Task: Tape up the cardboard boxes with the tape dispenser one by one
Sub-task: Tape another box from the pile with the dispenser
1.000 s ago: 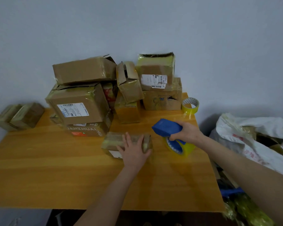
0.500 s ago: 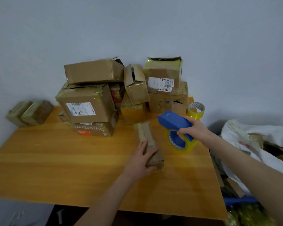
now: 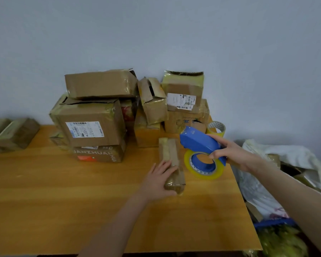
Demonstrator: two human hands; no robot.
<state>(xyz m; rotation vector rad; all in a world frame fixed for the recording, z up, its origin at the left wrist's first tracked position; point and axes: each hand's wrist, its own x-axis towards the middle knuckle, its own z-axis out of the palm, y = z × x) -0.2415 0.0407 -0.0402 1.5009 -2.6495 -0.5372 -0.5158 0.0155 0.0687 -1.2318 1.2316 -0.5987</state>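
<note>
A small long cardboard box (image 3: 171, 154) lies lengthwise on the wooden table (image 3: 63, 197), pointing away from me. My left hand (image 3: 158, 179) holds its near end, fingers along its left side and thumb under the near corner. My right hand (image 3: 232, 154) grips the handle of a blue tape dispenser (image 3: 200, 141) with a yellowish tape roll (image 3: 204, 165). The dispenser hovers just right of the box's far half, its front end above the box's far right.
A pile of taped cardboard boxes (image 3: 93, 125) stands at the table's back against the wall. A spare tape roll (image 3: 216, 127) sits at the back right. Two small boxes (image 3: 13, 133) lie at the far left. White bags (image 3: 278, 164) lie right of the table.
The small box has been turned from crosswise to lengthwise by my left hand. My right hand raised the dispenser and brought it closer to the box's far end.
</note>
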